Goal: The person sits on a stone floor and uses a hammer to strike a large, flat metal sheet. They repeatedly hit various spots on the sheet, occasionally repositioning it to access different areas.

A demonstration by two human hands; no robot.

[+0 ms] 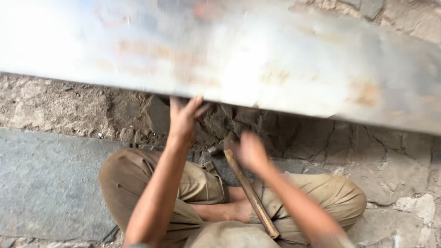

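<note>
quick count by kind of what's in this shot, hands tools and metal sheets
hands: 2, the left hand on the edge of the sheet, the right hand on the hammer
hammers: 1, a hammer with a wooden handle
metal sheets: 1, a sheet that looks blurred
total: 4

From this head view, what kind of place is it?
Probably an outdoor or street-side metalworking spot: the person sits cross-legged on stone paving, left hand gripping a large metal sheet, right hand holding a wooden-handled hammer.
</note>
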